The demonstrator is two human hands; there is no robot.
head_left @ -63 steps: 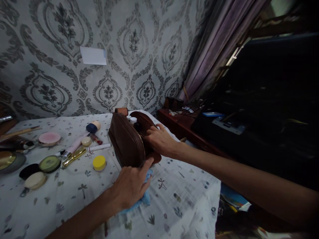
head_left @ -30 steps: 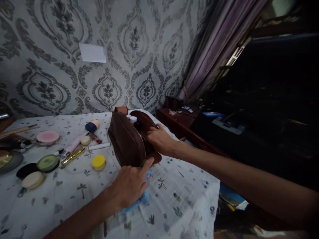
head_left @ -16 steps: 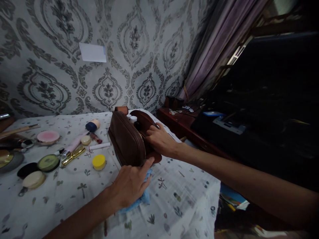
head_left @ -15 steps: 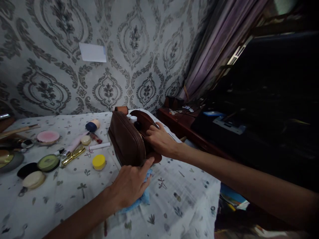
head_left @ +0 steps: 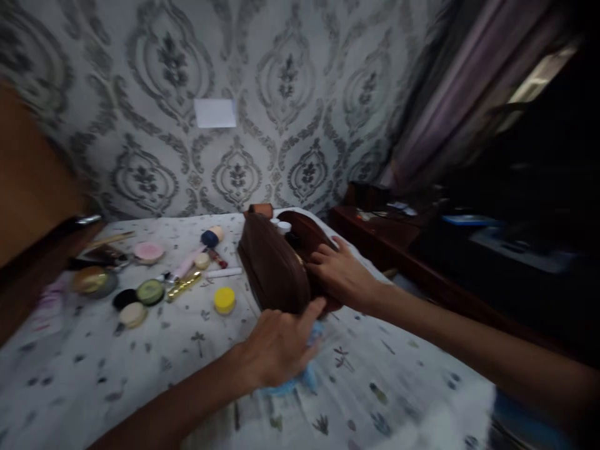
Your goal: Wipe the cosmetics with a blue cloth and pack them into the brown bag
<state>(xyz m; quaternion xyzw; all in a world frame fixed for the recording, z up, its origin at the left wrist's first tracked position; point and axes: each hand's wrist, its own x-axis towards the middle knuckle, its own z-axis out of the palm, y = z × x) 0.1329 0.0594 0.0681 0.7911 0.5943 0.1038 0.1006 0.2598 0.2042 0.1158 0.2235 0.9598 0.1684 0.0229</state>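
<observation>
A brown zip-up cosmetic bag stands unzipped on the patterned cloth, with white caps showing inside it. My right hand is closed at its opening, fingers curled over the right side; the fingertips are partly hidden. At the bag's near end, my left hand touches the corner with its index finger. A crumpled blue cloth is bunched under that hand, held in its fingers. Left of the bag sit a jar with a yellow lid and a thin white tube.
More makeup lies to the left: a gold tube, a green round compact, a pink compact and a navy-capped bottle. A wooden panel stands at far left. Patterned wallpaper is behind; a dark red wooden surface borders the right.
The view has swung left, so everything sits further right in the picture and the wooden panel has appeared. Both hands keep nearly the same place on the bag.
</observation>
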